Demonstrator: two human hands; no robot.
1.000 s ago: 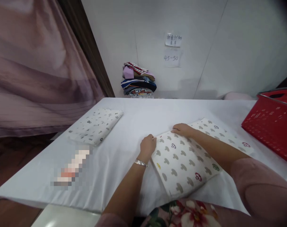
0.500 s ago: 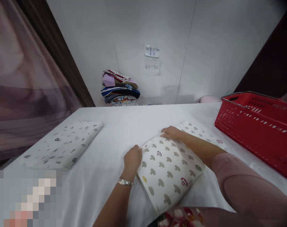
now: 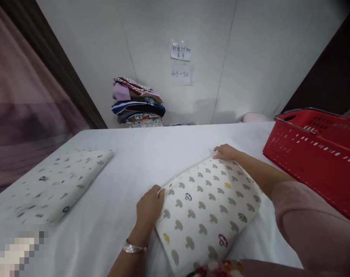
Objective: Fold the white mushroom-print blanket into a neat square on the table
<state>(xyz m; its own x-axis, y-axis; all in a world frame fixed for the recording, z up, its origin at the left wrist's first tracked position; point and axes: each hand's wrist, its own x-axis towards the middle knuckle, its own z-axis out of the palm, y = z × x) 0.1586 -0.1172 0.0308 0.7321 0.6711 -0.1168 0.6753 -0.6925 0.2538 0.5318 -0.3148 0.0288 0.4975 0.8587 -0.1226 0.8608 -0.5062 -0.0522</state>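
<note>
A white cloth printed with grey and coloured mushroom shapes (image 3: 202, 209) lies folded on the white-covered table (image 3: 151, 148), close to my body. My left hand (image 3: 149, 204), with a silver bracelet at the wrist, pinches its left far corner. At the far right corner, my right hand (image 3: 227, 152) grips the edge between thumb and fingers. The cloth is stretched out between both hands, and its near edge is partly hidden by flowery fabric at the bottom.
Another folded white cloth with dark prints (image 3: 53, 181) lies at the table's left. A red plastic basket (image 3: 310, 154) stands on the right. Behind the far edge is a stack of folded textiles (image 3: 138, 104), below paper notes (image 3: 180, 63) on the wall.
My right hand has moved right and slightly away, so the mushroom cloth now lies wider and covers the part that lay apart on the right. My left hand has shifted left and nearer.
</note>
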